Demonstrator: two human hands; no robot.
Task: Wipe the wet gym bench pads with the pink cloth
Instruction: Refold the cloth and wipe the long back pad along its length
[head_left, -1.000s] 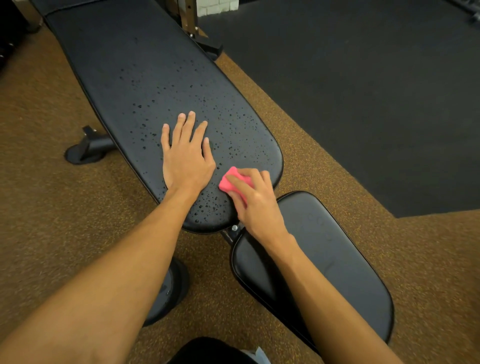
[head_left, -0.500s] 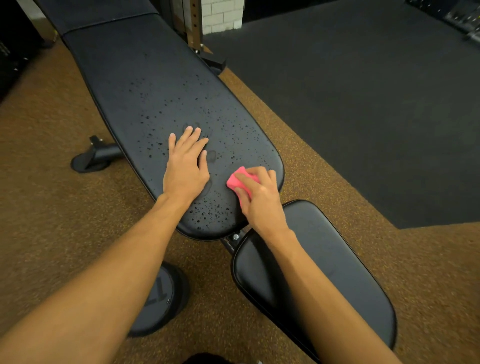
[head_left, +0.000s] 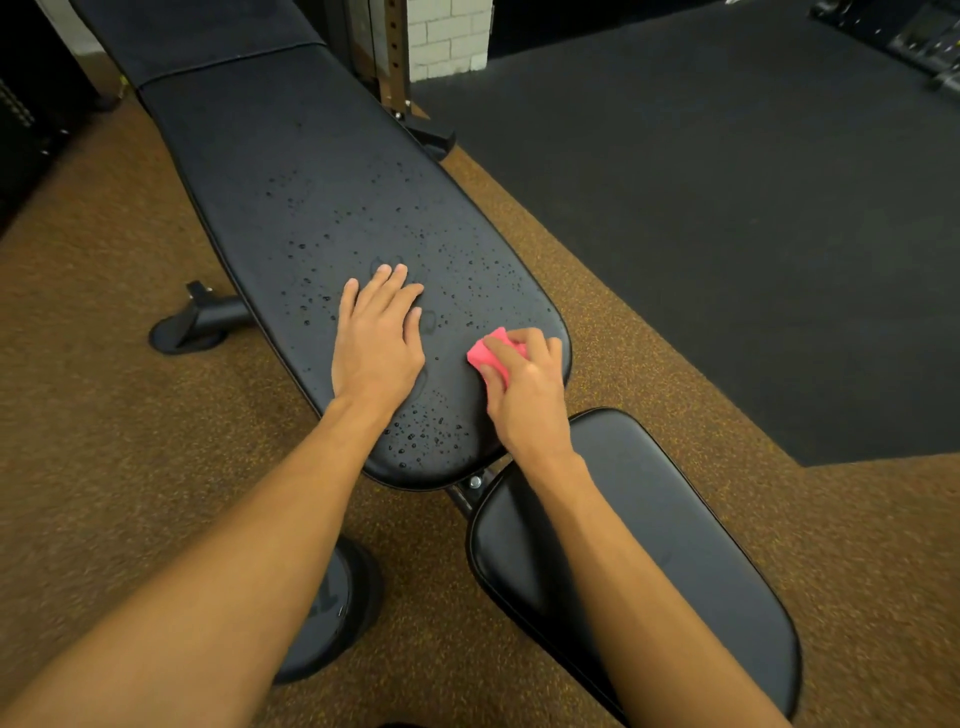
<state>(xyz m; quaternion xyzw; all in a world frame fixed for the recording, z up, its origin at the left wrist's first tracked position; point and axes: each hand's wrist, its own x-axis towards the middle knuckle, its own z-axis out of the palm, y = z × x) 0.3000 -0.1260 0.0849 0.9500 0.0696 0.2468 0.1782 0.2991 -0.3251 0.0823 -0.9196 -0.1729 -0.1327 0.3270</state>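
Firmly curled, the fingers of the right hand clamp a small folded pink cloth against the near right edge of the long back pad. The left hand lies flat just beside it, fingers straight and close together, pressing on the wet surface. Water droplets bead across the pad's rounded near end and around both hands, so the wipe looks barely begun. Doing it well likely means pressing the cloth flat, sweeping in overlapping strokes from this edge across the beads, lifting the left hand clear of the path, and refolding once the cloth is soaked. The pad reads as smooth black vinyl with a piped seam, slick enough that water stands in drops rather than soaking in. Nearer the camera, the tapered seat pad looks glossy, with no drops visible. Below are speckled brown flooring and a dark mat.
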